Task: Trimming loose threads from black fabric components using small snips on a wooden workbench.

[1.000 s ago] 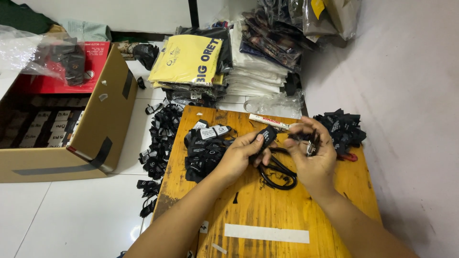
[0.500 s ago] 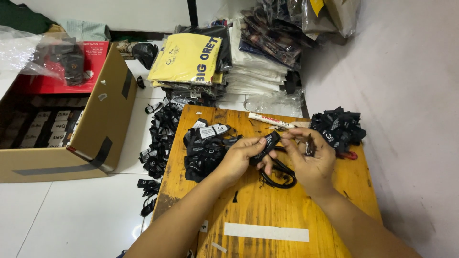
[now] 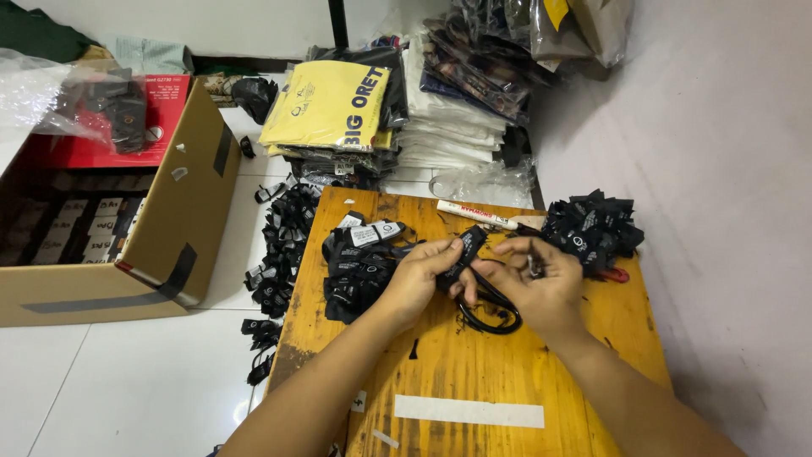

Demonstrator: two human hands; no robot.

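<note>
- The wooden table (image 3: 474, 372) is a low slab of yellow-orange boards, scuffed and stained dark, with a strip of pale tape (image 3: 469, 412) stuck flat near its front edge.
- A soft heap of black woven labels (image 3: 359, 262) lies on the left part of the table; their ends look frayed and some carry small white patches.
- A second, looser heap of black labels (image 3: 592, 228) sits at the far right corner, beside a white marker (image 3: 476, 215) lying flat.
- More black labels (image 3: 279, 245) spill down onto the glossy white floor tiles (image 3: 127, 381) left of the table.
- The left hand (image 3: 419, 279) has thumb and fingertips pinched together on a narrow black label (image 3: 465, 250), held above the middle of the table.
- The right hand (image 3: 537, 283) is curled, its fingers closed on the other side of the same label and touching the left hand's fingertips.
- A thin black cord (image 3: 491, 320) hangs in a loop under both hands, resting on the wood.
- A brown cardboard box (image 3: 182, 211) with black tape stands open at left; folded clothes in clear bags (image 3: 334, 106) are stacked behind.
</note>
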